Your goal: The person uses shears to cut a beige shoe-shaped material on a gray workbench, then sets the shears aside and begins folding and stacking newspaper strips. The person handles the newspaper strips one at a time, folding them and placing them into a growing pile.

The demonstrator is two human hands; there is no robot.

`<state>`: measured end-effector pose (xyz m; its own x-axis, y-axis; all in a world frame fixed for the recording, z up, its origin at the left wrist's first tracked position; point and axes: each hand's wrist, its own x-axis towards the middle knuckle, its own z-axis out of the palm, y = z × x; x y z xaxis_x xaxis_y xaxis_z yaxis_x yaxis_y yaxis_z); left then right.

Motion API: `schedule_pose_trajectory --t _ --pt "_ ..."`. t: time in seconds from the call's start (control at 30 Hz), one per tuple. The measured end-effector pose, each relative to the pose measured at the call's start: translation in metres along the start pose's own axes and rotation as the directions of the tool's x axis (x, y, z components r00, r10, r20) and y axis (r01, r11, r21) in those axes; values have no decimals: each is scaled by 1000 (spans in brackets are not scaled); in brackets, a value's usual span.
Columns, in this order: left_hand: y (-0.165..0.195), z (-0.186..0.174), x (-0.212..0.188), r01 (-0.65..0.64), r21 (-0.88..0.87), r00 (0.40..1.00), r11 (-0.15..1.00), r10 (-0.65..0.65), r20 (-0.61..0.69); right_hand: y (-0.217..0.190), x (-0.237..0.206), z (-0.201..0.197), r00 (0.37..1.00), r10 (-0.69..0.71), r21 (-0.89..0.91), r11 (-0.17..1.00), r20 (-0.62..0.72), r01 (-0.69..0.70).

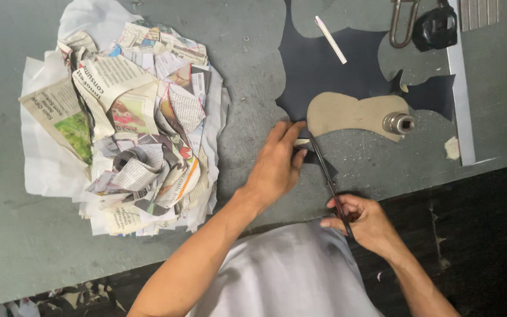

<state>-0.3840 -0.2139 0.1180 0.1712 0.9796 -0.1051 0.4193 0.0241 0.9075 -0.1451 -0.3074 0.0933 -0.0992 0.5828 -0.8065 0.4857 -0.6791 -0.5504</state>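
Cutting dark sheet along a paper pattern

Cutting is the step in hand: the dark sheet [324, 70] lies flat on the grey table [253, 88], near its front edge, with a tan pattern [347, 111] on top, pinned by a small metal weight [398, 123] at its right end. Scissors [324, 173] point up toward the pattern's left tip, blades at the sheet's lower edge. Right hand [362, 220] has fingers closed through the red handles, off the table edge; blades look nearly together, though motion blur makes that hard to tell. Left hand [277, 164] lies flat, fingers together and stretched out, pressing the sheet just left of the blades, fingertips touching the pattern's corner.

Judgement: cut is early on this outline; most of the pattern edge is uncut. Next move calls for opening the blades and following the curved outline closely, with the left hand holding the sheet so the pattern does not slip, fingers kept clear of the blades.

Outward: white chalk stick [330, 40] on the sheet above; padlock [435, 26] and metal ruler [460, 82] at right; newspaper scrap pile [130, 123] well apart at left.
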Motion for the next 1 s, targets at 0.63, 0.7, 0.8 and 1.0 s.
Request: schedule_pose_trajectory --t 0.63,0.7,0.8,1.0 --pt "-77 -28 130 -727 133 606 673 539 585 -19 15 57 992 92 238 969 -82 -70" --pt "-80 -33 134 -727 118 596 676 536 598 -23 20 67 990 104 249 965 -95 -78" --pt "-85 -39 141 -738 49 572 673 586 573 -27 24 78 988 67 280 960 -140 -25" --pt "-87 -45 162 -715 27 554 698 542 632 -44 38 82 988 108 384 922 -112 -57"
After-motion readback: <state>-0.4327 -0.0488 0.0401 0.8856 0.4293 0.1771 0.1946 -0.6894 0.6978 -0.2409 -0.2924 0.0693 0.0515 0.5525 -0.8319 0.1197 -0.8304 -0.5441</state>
